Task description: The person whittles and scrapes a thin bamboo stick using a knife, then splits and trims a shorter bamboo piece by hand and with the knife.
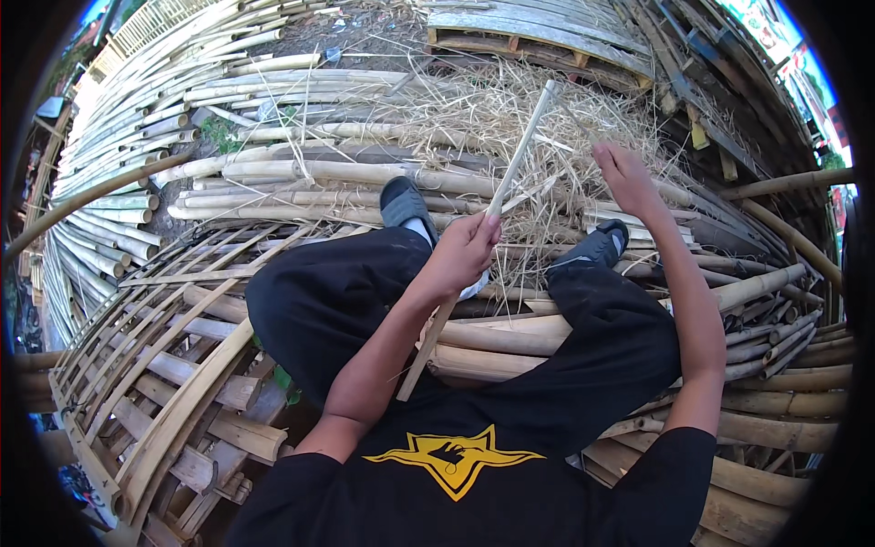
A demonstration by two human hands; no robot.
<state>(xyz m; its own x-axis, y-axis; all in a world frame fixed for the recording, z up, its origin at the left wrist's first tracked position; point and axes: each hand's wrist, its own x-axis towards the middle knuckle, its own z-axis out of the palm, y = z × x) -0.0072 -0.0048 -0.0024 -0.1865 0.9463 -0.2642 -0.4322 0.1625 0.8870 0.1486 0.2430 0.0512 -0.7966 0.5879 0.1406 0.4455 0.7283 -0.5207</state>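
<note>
My left hand (463,253) is closed around a long pale bamboo strip (522,146). The strip slants from beside my lap up and away to the right, its far end over the shavings. A shorter split piece (530,194) sticks out to the right beside the left fist. Off to the right, my right hand (627,179) is raised and closed, apart from the strip. Something thin and narrow (576,120) points from its fingers toward the strip's far end; its kind is not clear. Beneath both hands lies a heap of pale bamboo shavings (456,114).
I sit on stacked bamboo poles (492,337), my slippered feet (592,248) among them. A slatted bamboo frame (173,319) stands at my left. More poles (137,118) lie at the far left. A wooden pallet (538,41) and leaning boards (711,82) are beyond the heap.
</note>
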